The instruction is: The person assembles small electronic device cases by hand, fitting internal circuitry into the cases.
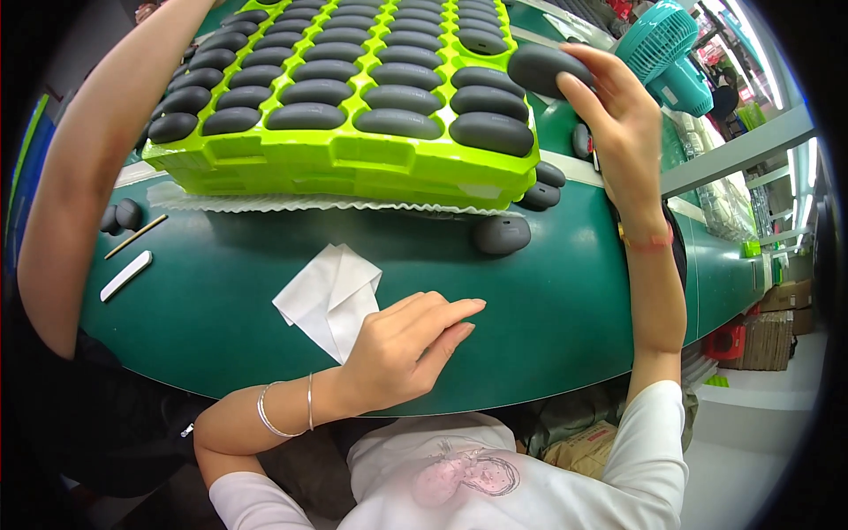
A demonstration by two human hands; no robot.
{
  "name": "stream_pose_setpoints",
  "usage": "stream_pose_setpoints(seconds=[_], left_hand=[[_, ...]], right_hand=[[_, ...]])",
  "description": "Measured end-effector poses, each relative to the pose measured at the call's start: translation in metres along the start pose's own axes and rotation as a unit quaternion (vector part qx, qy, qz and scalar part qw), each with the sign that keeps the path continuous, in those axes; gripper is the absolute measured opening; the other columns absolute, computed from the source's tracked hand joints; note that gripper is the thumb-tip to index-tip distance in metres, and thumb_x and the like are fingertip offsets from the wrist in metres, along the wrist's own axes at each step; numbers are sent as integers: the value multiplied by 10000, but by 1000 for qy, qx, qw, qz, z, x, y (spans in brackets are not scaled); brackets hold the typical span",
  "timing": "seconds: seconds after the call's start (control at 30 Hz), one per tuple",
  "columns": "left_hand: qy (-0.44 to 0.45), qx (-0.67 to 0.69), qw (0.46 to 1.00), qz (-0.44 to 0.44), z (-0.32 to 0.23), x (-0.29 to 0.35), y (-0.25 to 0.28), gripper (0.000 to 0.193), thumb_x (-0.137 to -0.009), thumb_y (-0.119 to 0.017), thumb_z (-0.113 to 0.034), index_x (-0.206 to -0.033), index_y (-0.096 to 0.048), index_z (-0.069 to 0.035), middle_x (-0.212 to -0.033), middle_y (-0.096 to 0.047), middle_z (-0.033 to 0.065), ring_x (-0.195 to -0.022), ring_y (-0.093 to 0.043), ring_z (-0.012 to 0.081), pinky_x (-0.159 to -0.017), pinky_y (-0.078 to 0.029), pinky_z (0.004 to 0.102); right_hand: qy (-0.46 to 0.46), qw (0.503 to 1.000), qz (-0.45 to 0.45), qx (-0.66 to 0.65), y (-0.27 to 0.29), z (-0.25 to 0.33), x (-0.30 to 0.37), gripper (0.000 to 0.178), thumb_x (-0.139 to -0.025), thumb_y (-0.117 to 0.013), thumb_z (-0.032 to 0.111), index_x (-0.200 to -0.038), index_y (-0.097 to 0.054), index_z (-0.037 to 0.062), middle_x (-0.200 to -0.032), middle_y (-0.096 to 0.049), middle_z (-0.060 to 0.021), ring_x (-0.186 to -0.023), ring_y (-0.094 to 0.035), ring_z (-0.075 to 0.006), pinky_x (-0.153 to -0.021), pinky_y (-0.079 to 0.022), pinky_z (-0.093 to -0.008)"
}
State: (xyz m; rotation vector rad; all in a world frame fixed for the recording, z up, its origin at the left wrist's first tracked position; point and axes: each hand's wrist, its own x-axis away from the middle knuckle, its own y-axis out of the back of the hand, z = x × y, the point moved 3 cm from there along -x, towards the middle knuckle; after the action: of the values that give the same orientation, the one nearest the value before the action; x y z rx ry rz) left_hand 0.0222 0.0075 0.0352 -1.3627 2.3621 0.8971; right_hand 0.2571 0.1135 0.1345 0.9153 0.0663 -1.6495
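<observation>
While a thin stick (135, 237) and a white strip (126, 276) lie well to the left of the left hand's fingers, a folded white cloth (331, 300) lies just beside its knuckles. Beyond those knuckles stands a lime-green tray (353, 177), filled with rows of dark oval cases (306, 117). On the left hand (393, 353) the fingers rest together, loosely bent, with the thumb tip apart from the forefinger; nothing shows in them, though the palm is turned away and could hide something small. Past those fingertips, slightly to their right, a loose grey case (502, 235) sits on the green table (548, 309). Farther right, beside the tray's edge, the held case (543, 69) is pinched by its right end, thumb on the near face and the fingers of the right hand (623, 115) behind. It looks light and stiff, a hard shell whose smooth, rounded surface could slip or scuff; a soft pinch across the thickness, near the middle, should suit it better than the tapering end.
</observation>
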Motion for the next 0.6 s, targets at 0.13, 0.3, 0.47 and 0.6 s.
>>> stream_pose_setpoints(seconds=[0.13,0.3,0.47,0.6], left_hand=[[1,-9,1000,-8,5,-2,0,254,-794,-681,27,-1040,-630,-12,-726,-561,102,-603,-545,253,-524,-445,345],[15,-37,999,-17,8,-3,9,225,-804,-678,12,-1022,-640,-25,-726,-565,95,-603,-546,250,-522,-441,344],[11,-32,999,-19,9,-3,9,204,-807,-679,-2,-1006,-646,-33,-744,-581,86,-617,-565,249,-526,-452,338],[5,-40,999,-4,11,-2,7,177,-802,-680,-2,-975,-651,-29,-769,-596,85,-634,-582,248,-529,-461,334]], right_hand=[[-10,999,22,-40,-21,-52,-32,286,-868,-691,141,-1115,-644,5,-981,-681,-92,-837,-635,-120,-745,-507,-227],[-52,997,57,-1,-38,-62,-32,306,-895,-659,213,-1105,-657,-9,-944,-689,-80,-830,-612,-95,-693,-503,-235],[-66,993,75,-60,-37,-61,-30,327,-971,-570,252,-1105,-648,-36,-931,-680,-46,-845,-590,-66,-754,-482,-211],[-64,993,96,-31,-34,-54,-23,344,-998,-526,262,-1109,-635,-45,-978,-680,-47,-891,-591,-85,-799,-467,-231]])
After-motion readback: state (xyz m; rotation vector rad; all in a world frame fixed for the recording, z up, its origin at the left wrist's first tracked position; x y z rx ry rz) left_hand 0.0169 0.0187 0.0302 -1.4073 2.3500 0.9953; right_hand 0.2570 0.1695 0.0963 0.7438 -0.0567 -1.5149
